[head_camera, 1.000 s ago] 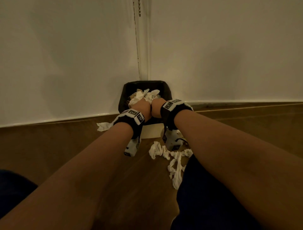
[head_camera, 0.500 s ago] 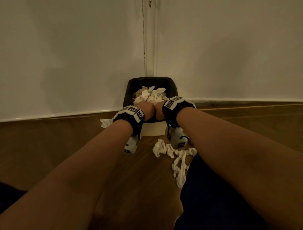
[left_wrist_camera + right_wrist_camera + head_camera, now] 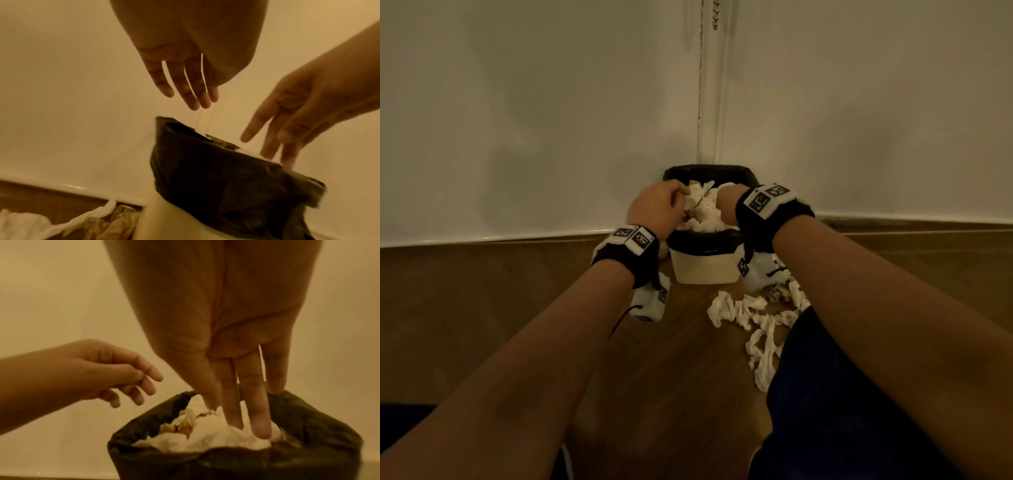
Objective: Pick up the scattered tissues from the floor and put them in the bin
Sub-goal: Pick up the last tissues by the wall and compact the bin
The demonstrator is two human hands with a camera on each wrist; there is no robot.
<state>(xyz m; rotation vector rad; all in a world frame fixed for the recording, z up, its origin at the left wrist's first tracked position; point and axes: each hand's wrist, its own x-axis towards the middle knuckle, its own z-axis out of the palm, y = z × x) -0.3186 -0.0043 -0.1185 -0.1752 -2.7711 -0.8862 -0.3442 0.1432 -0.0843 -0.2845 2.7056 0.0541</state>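
Observation:
A small white bin (image 3: 703, 270) with a black liner (image 3: 709, 171) stands in the wall corner, heaped with white tissues (image 3: 705, 214). My right hand (image 3: 726, 202) is over the bin. In the right wrist view its straight fingers (image 3: 261, 418) press down into the tissues (image 3: 205, 438) inside the liner (image 3: 308, 426). My left hand (image 3: 664, 205) hovers at the bin's left rim, holding nothing, its fingers loose (image 3: 141, 386) and clear of the pile. More crumpled tissues (image 3: 750, 315) lie on the floor to the right of the bin. Another tissue (image 3: 61, 224) lies to its left.
White walls meet behind the bin, and a bead chain (image 3: 715, 17) hangs in the corner. The floor (image 3: 517, 291) is dark wood. My dark blue trouser knee (image 3: 842, 394) covers part of the tissues on the right. Brown crumpled paper (image 3: 115, 222) lies beside the left tissue.
Both hands were pushing a bunch of tissues into the bin. The left hand has since let go and lifted off to the left, while the right still presses the pile.

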